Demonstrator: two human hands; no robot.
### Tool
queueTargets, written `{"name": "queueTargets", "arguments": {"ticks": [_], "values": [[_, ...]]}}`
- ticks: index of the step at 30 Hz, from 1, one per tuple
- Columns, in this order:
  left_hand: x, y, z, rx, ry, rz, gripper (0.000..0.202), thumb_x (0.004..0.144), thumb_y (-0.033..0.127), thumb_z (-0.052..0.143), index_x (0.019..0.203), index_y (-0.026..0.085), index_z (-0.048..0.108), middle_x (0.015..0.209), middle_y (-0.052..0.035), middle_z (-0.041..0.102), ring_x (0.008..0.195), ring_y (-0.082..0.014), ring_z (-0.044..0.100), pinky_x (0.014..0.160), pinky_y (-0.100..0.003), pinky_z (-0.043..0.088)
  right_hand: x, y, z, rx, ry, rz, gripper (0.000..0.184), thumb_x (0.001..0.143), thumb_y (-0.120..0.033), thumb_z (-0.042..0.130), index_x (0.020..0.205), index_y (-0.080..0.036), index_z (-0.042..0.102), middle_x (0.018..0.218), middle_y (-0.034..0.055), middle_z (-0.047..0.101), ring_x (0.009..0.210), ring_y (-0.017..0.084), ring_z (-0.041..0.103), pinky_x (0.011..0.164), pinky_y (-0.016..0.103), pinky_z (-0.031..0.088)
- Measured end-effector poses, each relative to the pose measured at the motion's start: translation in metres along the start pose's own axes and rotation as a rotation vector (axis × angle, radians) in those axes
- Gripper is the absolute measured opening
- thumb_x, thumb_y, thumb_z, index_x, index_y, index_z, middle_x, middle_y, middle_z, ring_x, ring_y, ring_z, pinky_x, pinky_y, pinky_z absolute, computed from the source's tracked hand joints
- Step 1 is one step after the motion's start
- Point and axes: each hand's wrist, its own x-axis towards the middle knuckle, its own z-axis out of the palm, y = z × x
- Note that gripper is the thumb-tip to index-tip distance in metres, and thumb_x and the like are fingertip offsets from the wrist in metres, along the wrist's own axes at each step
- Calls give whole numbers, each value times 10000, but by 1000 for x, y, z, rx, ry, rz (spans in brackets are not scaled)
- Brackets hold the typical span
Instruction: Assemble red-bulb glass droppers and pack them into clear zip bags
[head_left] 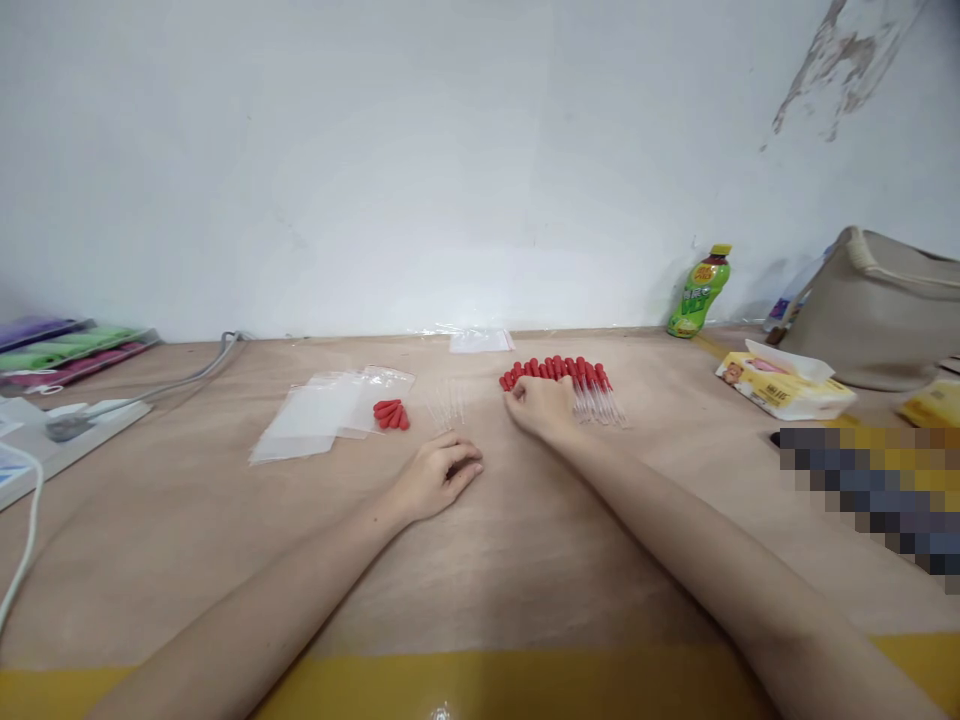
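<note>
A row of glass droppers with red rubber bulbs [568, 380] lies on the wooden table [525, 560] in the middle distance. My right hand [538, 406] rests at the left end of that row, fingers curled and touching the droppers. My left hand [437, 475] lies on the table nearer to me, fingers loosely bent, nothing visible in it. Just beyond it are several bare glass tubes [448, 402]. A small heap of loose red bulbs [391, 413] lies to the left, next to a stack of clear plastic bags [319, 418].
A green drink bottle [700, 292] leans on the wall at the back right, by a beige bag [877, 305] and a tissue pack [784, 382]. Coloured folders [67, 350], a grey cable [172, 380] and a white device [52, 430] lie at the left.
</note>
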Motion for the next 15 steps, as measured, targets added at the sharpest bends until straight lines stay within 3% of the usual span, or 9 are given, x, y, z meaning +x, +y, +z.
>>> {"name": "queueTargets", "arguments": {"ticks": [4,6,8,12,15], "values": [[0,-14,-4,198,226,-95,208,832,261,465,899,181,646,908,-68,612,877,-207,500,846,-355,400,2,-40,26,43,-39,26,252,796,-381,427,811,-200,602,800,50,658,777,193,571,810,377,225],[0,-26,-9,303,357,-211,242,838,266,446,951,183,642,973,-83,598,940,-232,472,895,-388,365,4,-52,36,75,-43,62,251,799,-375,426,878,-196,583,845,63,654,808,201,569,790,366,245],[1,-38,-13,410,418,-349,294,844,284,421,1039,177,614,1090,-107,549,1035,-265,426,938,-419,322,7,-60,42,90,-44,90,250,798,-366,430,906,-189,569,868,75,648,837,212,565,778,361,257],[3,-59,-20,547,386,-619,434,830,387,416,1190,164,512,1260,-151,396,1183,-345,291,974,-486,249,10,-63,45,93,-58,111,223,784,-336,451,899,-185,570,875,84,642,854,225,563,788,371,261],[6,-69,-21,460,252,-718,487,832,438,382,1217,153,469,1225,-170,405,1161,-348,341,947,-480,292,8,-61,43,77,-71,103,203,777,-297,454,896,-180,569,873,87,642,851,227,564,793,373,266]]}}
